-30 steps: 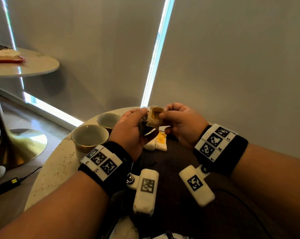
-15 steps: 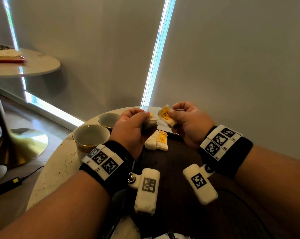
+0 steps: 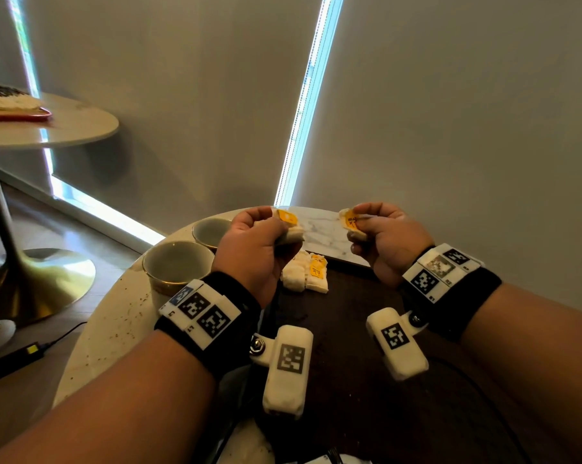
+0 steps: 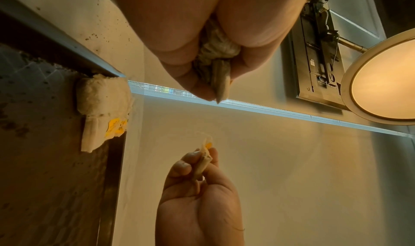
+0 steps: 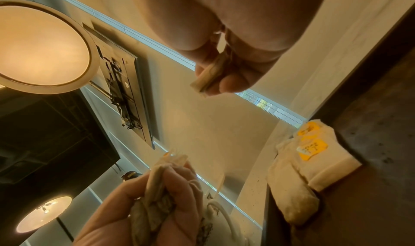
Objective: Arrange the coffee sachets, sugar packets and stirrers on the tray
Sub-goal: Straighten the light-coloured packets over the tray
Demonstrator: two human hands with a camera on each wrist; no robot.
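My left hand [image 3: 269, 229] grips a bunch of white sachets with yellow labels [image 3: 288, 226], seen crumpled in its fist [image 4: 215, 58] in the left wrist view. A single sachet [image 3: 351, 222] is pinched by my right hand [image 3: 366, 226] between thumb and fingers, shown edge-on [image 5: 209, 77] in the right wrist view. Both hands hover apart above the far edge of a dark tray [image 3: 350, 380]. Two sachets [image 3: 306, 272] lie side by side at the tray's far left corner [image 5: 312, 161].
Two empty cups [image 3: 177, 262] [image 3: 211, 229] stand on the round marble table [image 3: 115, 329] left of the tray. A second round table [image 3: 48, 128] with a red plate is far left. A cable and adapter [image 3: 15, 358] lie on the floor.
The hands were together on the bunch of sachets. My right hand has pulled one sachet off and moved right, and the hands now stand apart.
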